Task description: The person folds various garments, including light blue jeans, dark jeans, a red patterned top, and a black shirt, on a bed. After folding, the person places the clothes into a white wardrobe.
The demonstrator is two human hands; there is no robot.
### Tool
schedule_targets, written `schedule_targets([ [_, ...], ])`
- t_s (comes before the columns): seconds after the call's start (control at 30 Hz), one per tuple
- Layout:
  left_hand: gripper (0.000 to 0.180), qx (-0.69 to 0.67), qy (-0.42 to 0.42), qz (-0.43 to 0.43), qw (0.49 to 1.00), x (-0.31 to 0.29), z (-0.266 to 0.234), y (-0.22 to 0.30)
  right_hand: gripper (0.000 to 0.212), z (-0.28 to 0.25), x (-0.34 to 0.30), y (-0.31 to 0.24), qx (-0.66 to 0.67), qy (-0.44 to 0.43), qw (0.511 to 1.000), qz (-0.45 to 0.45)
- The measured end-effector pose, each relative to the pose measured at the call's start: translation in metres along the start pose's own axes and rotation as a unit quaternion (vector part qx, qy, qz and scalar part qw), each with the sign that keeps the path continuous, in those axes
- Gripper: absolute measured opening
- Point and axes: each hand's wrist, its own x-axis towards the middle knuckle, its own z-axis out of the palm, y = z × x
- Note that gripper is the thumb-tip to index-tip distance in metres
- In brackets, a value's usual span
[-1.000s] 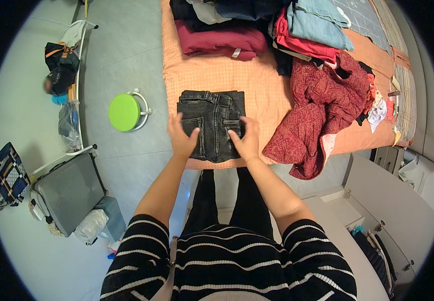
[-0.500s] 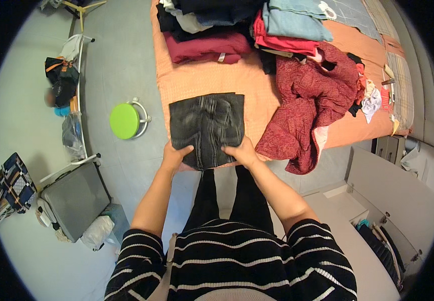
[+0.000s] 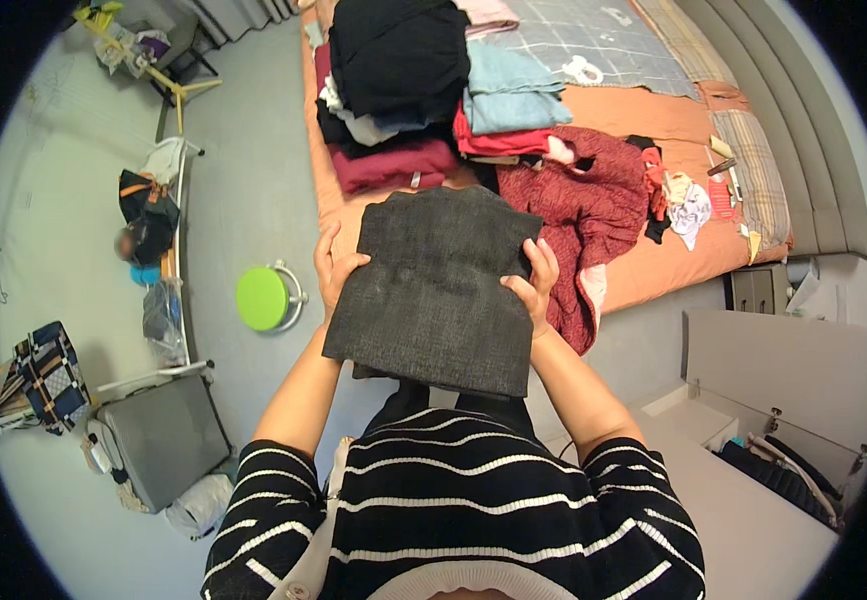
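Folded dark grey jeans (image 3: pixel 438 300) are held up in front of my body, above the near edge of the bed. My left hand (image 3: pixel 335 265) grips their left side, thumb on the near face. My right hand (image 3: pixel 538 280) grips the right side, thumb on top and fingers partly behind the cloth. Just beyond lies a stack of folded clothes (image 3: pixel 398 75), black on top, with a maroon folded garment (image 3: pixel 393 168) at its near side. Light blue folded denim (image 3: pixel 513 90) rests on red clothing beside it. A dark red quilted garment (image 3: pixel 603 200) spreads out loosely to the right.
The bed's orange sheet (image 3: pixel 668 283) also carries small crumpled clothes (image 3: pixel 688 210). A green round stool (image 3: pixel 262 299) stands left of the bed, near a white rack (image 3: pixel 181 230) and a grey suitcase (image 3: pixel 168 440). At right, a white storage unit has a raised panel (image 3: pixel 783 350).
The jeans have been raised off the bed edge toward me, now showing a smoother, plainer face. Both hands have shifted up along their sides. My view has tilted and turned slightly.
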Motion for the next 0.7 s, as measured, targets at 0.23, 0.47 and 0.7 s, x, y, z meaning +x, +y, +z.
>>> schedule_targets([
  [0.23,0.023,-0.059,-0.059,0.025,0.996,0.044,0.058,0.006,0.019,-0.045,0.022,0.058,0.021,-0.088,0.996,0.026],
  [0.47,0.045,-0.316,-0.212,-0.237,0.894,0.102,0.140,0.031,0.069,-0.065,0.045,0.139,0.282,-0.104,0.878,0.372],
  [0.7,0.039,-0.286,-0.117,-0.266,0.913,0.260,0.228,0.011,0.049,-0.026,0.189,0.235,0.445,-0.054,0.757,0.476],
])
